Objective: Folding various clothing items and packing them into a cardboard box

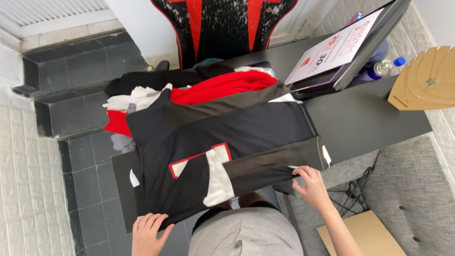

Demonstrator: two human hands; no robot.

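Two hands on the black fabric jersey with red-edged white patches [213,147], spread flat on the dark grey desk [369,118]. Left hand [148,231] presses open-palmed on the near hem, right hand [310,184] pinches the sleeve edge. Imo the sleeve could bunch, or the red/white clothes pile [189,90] slides off bc it overhangs.

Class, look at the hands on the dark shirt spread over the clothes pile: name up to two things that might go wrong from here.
1. The black shirt overhangs the near edge of the dark table; with only the left hand pinning its corner, it might slide off.
2. The right hand grips the sleeve; a tug could drag the red garment and the pile beneath out of order.
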